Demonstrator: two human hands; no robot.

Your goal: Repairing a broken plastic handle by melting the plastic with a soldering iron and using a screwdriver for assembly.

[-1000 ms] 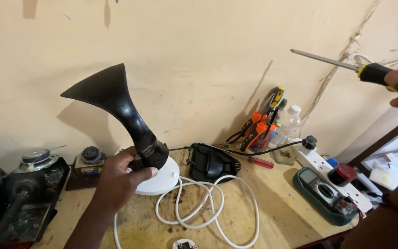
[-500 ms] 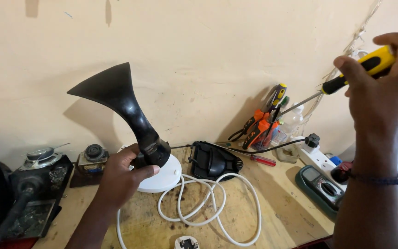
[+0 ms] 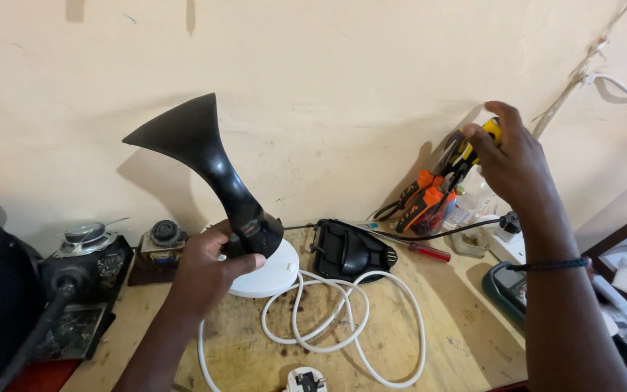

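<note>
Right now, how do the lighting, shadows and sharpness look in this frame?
Head view: even, warm light, no glare; the black horn in the left hand throws a soft shadow on the wall; the right hand on the yellow-handled screwdriver is slightly motion-blurred; edges bow a little.

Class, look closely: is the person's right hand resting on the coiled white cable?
No: the right hand is raised near the wall holding a yellow-handled screwdriver, above the white cable.

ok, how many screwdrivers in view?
2 clearly: a yellow-handled screwdriver in the right hand by the wall, and a red-handled screwdriver lying on the bench. The tool cluster may hide more.
</note>
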